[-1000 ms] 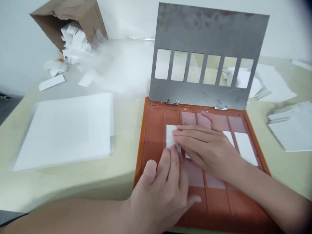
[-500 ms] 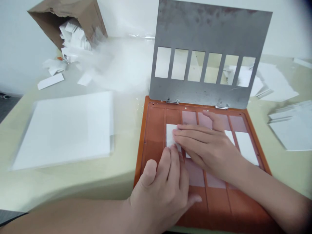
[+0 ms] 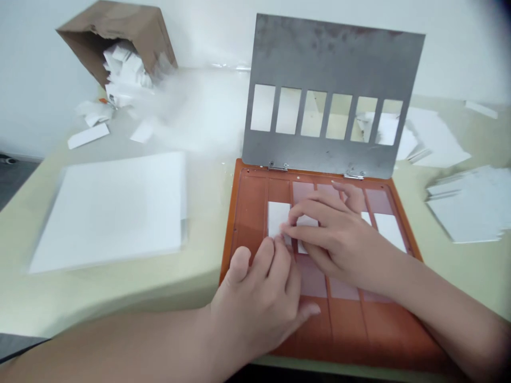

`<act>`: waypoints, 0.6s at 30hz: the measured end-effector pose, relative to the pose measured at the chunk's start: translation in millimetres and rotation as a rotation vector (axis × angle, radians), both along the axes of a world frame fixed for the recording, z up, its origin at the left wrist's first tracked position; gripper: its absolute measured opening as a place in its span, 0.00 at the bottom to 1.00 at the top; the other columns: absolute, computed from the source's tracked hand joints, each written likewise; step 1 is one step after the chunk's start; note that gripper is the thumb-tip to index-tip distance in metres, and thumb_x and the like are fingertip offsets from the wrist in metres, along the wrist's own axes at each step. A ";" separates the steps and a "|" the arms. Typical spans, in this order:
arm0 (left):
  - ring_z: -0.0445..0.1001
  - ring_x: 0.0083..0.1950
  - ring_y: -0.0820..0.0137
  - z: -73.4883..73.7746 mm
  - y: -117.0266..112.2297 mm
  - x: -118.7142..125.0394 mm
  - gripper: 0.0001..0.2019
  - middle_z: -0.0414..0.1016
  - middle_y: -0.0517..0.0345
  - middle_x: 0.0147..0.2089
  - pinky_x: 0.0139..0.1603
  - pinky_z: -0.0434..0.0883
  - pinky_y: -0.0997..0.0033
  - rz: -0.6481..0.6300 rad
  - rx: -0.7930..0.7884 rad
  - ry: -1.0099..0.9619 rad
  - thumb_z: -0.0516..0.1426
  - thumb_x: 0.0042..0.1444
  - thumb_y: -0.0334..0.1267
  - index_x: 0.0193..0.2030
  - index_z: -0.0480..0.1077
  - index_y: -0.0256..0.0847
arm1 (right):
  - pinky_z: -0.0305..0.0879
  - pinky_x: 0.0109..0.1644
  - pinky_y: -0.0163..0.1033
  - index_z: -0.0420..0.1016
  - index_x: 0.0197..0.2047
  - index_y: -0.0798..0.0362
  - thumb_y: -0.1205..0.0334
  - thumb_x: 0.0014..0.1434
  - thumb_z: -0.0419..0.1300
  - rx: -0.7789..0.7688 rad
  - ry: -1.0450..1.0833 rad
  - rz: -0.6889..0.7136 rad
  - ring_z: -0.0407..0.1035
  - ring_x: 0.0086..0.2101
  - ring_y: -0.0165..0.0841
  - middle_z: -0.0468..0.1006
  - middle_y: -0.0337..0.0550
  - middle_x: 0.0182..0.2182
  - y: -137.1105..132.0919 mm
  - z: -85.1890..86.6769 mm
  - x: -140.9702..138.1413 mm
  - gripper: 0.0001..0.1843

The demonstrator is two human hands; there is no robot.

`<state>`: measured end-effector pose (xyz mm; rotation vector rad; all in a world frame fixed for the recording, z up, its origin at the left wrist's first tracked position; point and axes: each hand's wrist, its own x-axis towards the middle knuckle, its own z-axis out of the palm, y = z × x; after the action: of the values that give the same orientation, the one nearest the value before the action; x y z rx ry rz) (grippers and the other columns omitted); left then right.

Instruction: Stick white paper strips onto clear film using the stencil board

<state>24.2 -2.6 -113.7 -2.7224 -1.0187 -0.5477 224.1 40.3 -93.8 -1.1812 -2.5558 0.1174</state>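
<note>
white slip (image 3: 276, 218), right hand (image 3: 339, 239) touching it, left hand (image 3: 255, 303) just below

White wall (image 3: 35, 64), pale green tabletop (image 3: 120, 290)

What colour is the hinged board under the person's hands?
The board is a rusty orange, clearest in the head view along its left side.

Hidden: white strip (image 3: 307, 221) partly under right hand (image 3: 343, 244) | cut off: left forearm (image 3: 120, 340) at frame edge | blurred: sheet stack (image 3: 112, 207) edges
</note>
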 end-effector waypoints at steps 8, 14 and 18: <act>0.69 0.58 0.48 3.6 17.6 -8.0 0.38 0.73 0.33 0.59 0.53 0.55 0.53 -0.017 -0.048 -0.027 0.54 0.48 0.75 0.42 0.77 0.37 | 0.48 0.50 0.50 0.83 0.37 0.43 0.74 0.59 0.51 -0.082 0.135 -0.107 0.65 0.38 0.33 0.77 0.39 0.39 9.8 -3.7 10.7 0.21; 0.67 0.64 0.44 3.5 9.1 -7.4 0.39 0.72 0.32 0.61 0.62 0.53 0.47 0.047 -0.065 0.042 0.61 0.42 0.72 0.49 0.75 0.41 | 0.46 0.50 0.50 0.81 0.37 0.46 0.72 0.60 0.52 -0.010 0.104 -0.140 0.67 0.40 0.34 0.77 0.39 0.40 10.2 -9.1 7.3 0.17; 0.66 0.65 0.42 1.3 7.4 -7.1 0.41 0.71 0.31 0.62 0.65 0.50 0.43 0.031 -0.037 0.050 0.59 0.43 0.74 0.51 0.75 0.40 | 0.47 0.52 0.53 0.78 0.50 0.48 0.59 0.68 0.52 0.020 -0.011 -0.241 0.66 0.45 0.40 0.76 0.47 0.48 9.2 -13.2 2.4 0.15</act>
<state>17.1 4.9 -112.4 -2.7328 -1.0676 -0.4570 226.5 49.5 -107.1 -1.4732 -2.3947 0.0297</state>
